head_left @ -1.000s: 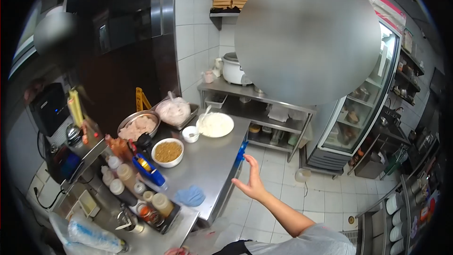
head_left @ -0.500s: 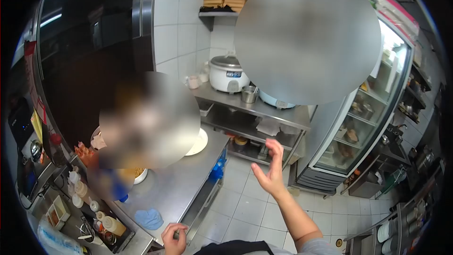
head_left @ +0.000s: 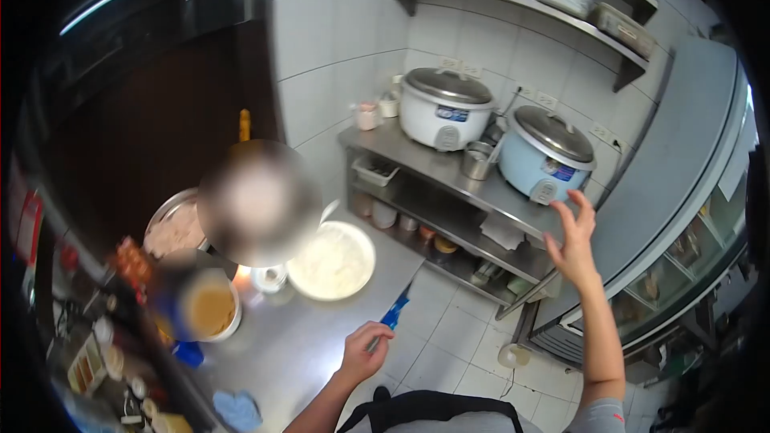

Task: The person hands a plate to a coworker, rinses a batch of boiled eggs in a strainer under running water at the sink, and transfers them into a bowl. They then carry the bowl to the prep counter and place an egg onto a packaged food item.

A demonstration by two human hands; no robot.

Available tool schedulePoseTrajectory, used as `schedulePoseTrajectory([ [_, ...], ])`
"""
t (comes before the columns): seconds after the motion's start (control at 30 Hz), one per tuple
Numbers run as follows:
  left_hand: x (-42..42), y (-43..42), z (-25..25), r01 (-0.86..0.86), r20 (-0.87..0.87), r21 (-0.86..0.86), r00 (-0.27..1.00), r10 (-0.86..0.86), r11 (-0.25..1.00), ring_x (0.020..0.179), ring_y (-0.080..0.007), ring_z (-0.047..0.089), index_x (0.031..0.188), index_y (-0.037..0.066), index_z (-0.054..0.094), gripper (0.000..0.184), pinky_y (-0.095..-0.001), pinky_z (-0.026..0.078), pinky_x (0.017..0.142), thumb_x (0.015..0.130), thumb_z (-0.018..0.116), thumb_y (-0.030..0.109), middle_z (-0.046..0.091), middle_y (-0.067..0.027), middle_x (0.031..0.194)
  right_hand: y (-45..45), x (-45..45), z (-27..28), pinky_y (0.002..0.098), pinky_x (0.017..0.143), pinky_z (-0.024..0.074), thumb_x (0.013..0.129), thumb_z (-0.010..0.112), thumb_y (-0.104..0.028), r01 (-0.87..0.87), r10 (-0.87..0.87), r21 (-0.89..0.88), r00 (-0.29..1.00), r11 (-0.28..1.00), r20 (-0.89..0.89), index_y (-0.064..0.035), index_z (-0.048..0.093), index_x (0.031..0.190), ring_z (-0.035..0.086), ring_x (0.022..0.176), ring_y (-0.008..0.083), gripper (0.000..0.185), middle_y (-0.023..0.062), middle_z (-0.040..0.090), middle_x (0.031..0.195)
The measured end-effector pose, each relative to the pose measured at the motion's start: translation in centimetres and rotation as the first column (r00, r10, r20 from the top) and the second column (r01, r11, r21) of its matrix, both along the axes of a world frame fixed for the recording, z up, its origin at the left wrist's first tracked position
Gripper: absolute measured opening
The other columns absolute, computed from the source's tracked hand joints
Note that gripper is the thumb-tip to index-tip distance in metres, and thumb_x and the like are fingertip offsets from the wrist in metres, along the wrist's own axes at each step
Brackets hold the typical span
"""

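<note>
My left hand (head_left: 362, 353) is over the front edge of the steel table (head_left: 297, 345), its fingers curled around something small and greyish that I cannot make out. Just beyond it, a blue item (head_left: 395, 313) hangs at the table's edge. My right hand (head_left: 573, 244) is raised with fingers apart and nothing in it. In the picture it appears just below the light-blue rice cooker (head_left: 529, 164); I cannot tell whether they touch. A white rice cooker (head_left: 437, 120) stands left of it, with a metal pot (head_left: 478, 162) between them.
A large bowl of white food (head_left: 333, 261), a tub of brown food (head_left: 212, 313) and a blue cloth (head_left: 237, 409) are on the table. Sauce bottles (head_left: 140, 389) line the left. A glass-door fridge (head_left: 682, 256) stands right. Blurred patches hide part of the table.
My view has shifted toward the rice cookers, bringing the blue one fully into sight. My left hand has moved forward along the table edge. My right hand, still open, appears closer to the cooker counter.
</note>
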State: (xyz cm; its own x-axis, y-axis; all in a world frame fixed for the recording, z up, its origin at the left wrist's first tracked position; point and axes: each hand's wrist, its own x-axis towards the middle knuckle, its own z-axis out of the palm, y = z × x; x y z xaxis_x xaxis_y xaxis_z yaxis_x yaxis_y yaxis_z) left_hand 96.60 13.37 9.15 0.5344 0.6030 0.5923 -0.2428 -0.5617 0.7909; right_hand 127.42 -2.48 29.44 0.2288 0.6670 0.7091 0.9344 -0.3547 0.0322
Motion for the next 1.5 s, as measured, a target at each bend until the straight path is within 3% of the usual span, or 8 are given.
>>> schedulePoseTrajectory([
  [0.27,19.5,6.5,6.6,0.269,0.059,0.238,0.955,-0.29,0.933,0.073,-0.0221,0.059,0.081,0.005,0.06,0.016,-0.0295,0.045,0.067,0.071,0.054,-0.006,0.062,-0.0082,0.08,-1.5,14.1,9.2,0.0408,0.094,0.0317,0.065,0.062,-0.002,0.108,-0.112,0.094,0.993,0.99,0.031,-0.0068,0.05,0.109,0.038,0.11,0.0328,0.045,0.015,0.039,0.119],
  [0.57,23.7,9.6,3.6,-0.214,0.023,0.115,0.977,0.213,0.97,0.071,-0.0228,0.061,0.077,0.001,0.06,0.016,-0.0282,0.047,0.064,0.069,0.053,-0.011,0.062,-0.011,0.077,13.3,32.9,16.9,0.0371,0.086,0.038,0.071,0.062,-0.011,-0.174,0.193,-0.163,0.975,0.971,0.11,-0.0023,0.056,0.094,0.047,0.1,0.0318,0.025,0.0148,0.051,0.1],
  [0.8,24.9,12.2,3.8,-0.551,-0.043,0.044,0.833,0.552,0.834,0.076,-0.0203,0.057,0.081,-0.001,0.058,0.007,-0.0275,0.045,0.069,0.082,0.052,-0.004,0.06,-0.0129,0.08,30.4,48.2,25.1,0.0389,0.093,0.0399,0.073,0.063,-0.021,0.039,-0.032,-0.033,0.979,0.999,0.201,-0.0019,0.06,0.102,0.047,0.108,0.0357,0.035,0.0202,0.05,0.115],
  [0.93,30.3,16.1,3.7,-0.558,0.004,-0.047,0.829,0.559,0.828,0.074,-0.0195,0.057,0.081,0.001,0.057,0.007,-0.0274,0.045,0.068,0.082,0.051,-0.004,0.061,-0.0123,0.08,37.1,53.8,30.1,0.039,0.098,0.0356,0.073,0.062,-0.024,0.097,-0.139,0.194,0.966,0.976,0.22,-0.0039,0.056,0.112,0.036,0.121,0.0373,0.044,0.0254,0.035,0.131],
  [1.03,34.6,19.1,4.7,-0.492,0.036,-0.059,0.868,0.494,0.869,0.072,-0.017,0.055,0.081,0.001,0.058,0.007,-0.0235,0.042,0.063,0.083,0.052,-0.002,0.059,-0.0105,0.081,40.4,56.7,33.0,0.0392,0.101,0.0323,0.073,0.061,-0.025,0.106,-0.167,0.279,0.965,0.954,0.204,-0.0066,0.057,0.114,0.031,0.125,0.0382,0.044,0.028,0.044,0.122],
  [1.2,40.0,23.4,4.0,-0.331,0.014,-0.189,0.94,0.34,0.924,0.069,-0.0099,0.05,0.081,0.0,0.058,0.009,-0.0175,0.038,0.057,0.082,0.05,-0.004,0.057,-0.009,0.081,44.1,61.7,36.4,0.0374,0.094,0.0386,0.074,0.057,-0.02,0.249,-0.251,0.048,0.967,0.967,0.046,-0.003,0.059,0.107,0.047,0.112,0.0343,0.037,0.0226,0.058,0.105],
  [1.3,42.2,24.4,5.9,-0.336,0.025,-0.109,0.94,0.341,0.935,0.067,-0.0152,0.053,0.081,0.0,0.058,0.011,-0.0228,0.041,0.059,0.078,0.049,-0.006,0.058,-0.0108,0.079,44.8,64.4,39.1,0.0362,0.088,0.0424,0.075,0.058,-0.019,0.114,-0.185,0.34,0.966,0.933,0.183,0.0003,0.058,0.106,0.055,0.1,0.0288,0.036,0.0165,0.055,0.112],
  [1.5,44.8,24.0,8.3,-0.369,-0.009,-0.064,0.929,0.37,0.927,0.071,-0.0193,0.056,0.081,0.0,0.058,0.015,-0.0268,0.044,0.065,0.074,0.048,-0.007,0.058,-0.0127,0.079,44.2,61.0,43.5,0.0355,0.091,0.0406,0.076,0.057,-0.018,-0.288,0.115,0.408,0.91,0.866,0.398,-0.0001,0.058,0.107,0.053,0.104,0.0312,0.035,0.0159,0.053,0.115],
])
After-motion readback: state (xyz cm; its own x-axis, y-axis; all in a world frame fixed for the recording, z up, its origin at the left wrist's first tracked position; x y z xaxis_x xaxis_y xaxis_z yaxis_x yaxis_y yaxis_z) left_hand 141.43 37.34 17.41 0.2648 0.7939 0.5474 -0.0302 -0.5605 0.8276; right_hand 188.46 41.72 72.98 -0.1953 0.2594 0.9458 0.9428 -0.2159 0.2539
